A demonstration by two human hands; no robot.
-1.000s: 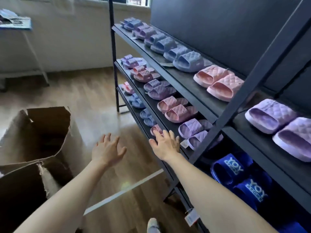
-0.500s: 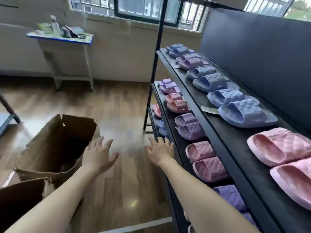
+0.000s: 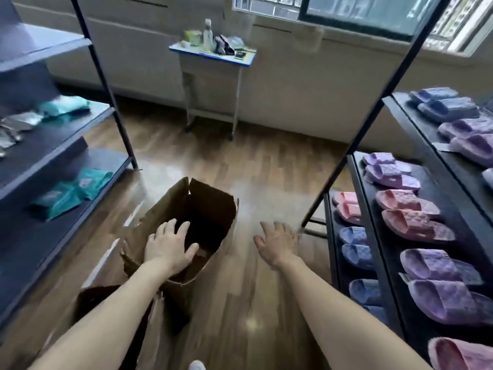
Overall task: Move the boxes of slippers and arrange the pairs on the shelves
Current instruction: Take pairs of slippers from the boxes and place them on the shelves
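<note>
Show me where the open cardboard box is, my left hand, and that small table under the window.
cardboard box [image 3: 210, 209], head view, dark inner far wall.
left hand [image 3: 169, 247], head view, back of the hand.
small table [image 3: 210, 73], head view, front panel under the top.

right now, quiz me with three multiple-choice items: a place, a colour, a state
1. Where is the left hand? A on the small table B over the open cardboard box C on a slipper
2. What colour are the packs on the left rack? A red B yellow C teal
3. How is the right hand? A open, empty B gripping a slipper C gripping a box flap
B: fingers spread above its opening. C: they look teal. A: straight fingers over the floor, holding nothing.
</note>
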